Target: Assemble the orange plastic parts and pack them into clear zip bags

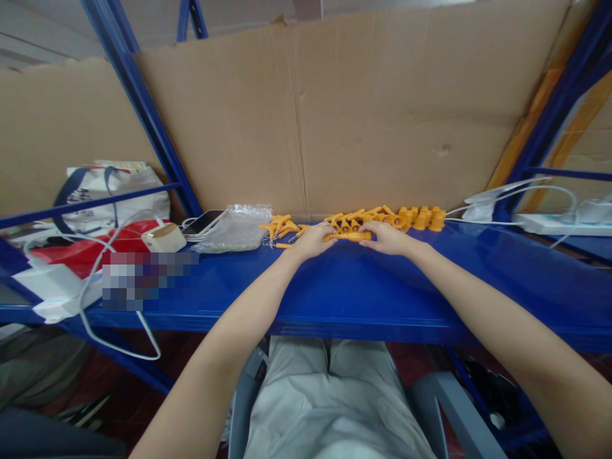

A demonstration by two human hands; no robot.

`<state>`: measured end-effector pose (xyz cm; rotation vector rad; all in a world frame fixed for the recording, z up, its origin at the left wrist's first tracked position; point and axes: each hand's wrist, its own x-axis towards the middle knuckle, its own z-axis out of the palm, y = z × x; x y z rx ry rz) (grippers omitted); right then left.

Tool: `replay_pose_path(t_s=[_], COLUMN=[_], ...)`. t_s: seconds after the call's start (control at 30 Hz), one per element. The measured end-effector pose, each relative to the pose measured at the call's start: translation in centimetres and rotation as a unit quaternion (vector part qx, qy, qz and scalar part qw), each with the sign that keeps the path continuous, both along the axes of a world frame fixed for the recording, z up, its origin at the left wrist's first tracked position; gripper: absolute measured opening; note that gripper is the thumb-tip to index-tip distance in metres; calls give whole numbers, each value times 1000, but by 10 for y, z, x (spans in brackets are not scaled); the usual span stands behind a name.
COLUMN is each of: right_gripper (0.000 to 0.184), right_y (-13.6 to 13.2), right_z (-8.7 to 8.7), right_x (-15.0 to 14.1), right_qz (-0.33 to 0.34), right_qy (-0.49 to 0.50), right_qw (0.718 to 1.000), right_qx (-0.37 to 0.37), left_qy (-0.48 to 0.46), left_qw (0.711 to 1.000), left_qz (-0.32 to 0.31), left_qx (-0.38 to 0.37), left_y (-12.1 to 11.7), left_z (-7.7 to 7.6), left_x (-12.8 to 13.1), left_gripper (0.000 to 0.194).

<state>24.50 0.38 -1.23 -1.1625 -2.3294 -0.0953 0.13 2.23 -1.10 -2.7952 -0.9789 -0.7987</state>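
Note:
Both my hands rest at the far side of a blue shelf (363, 293). My left hand (314, 241) and my right hand (388, 238) are closed on the two ends of one long orange plastic piece (352, 236) that lies across between them. Just behind my hands runs a row of several orange plastic parts (382, 218), ending in stubby ones (424, 218) to the right. A smaller heap of orange parts (280, 227) lies left of my left hand, with thin chains trailing from it.
A cardboard sheet (363, 108) walls the back. To the left lie a clear plastic bag (235, 228), a phone (204, 222), a beige charger (163, 238), white cables and a tote bag (112, 191). A white power strip (559, 222) sits at right.

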Motion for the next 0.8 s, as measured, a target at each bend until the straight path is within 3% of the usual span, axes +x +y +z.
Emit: replay_pose_path(t_s=[0.33, 0.8], right_gripper=[25, 30], right_y=[4, 4], right_z=[-3, -3], right_x=[2, 4], right_qz=[18, 11], right_qy=[31, 78], right_qw=[999, 996], right_qx=[21, -34], left_qy=[-39, -37], left_qw=[999, 999], left_qz=[19, 39], left_qx=[3, 9], left_y=[4, 4], left_z=[-5, -6], left_x=[1, 1], left_gripper=[15, 13])
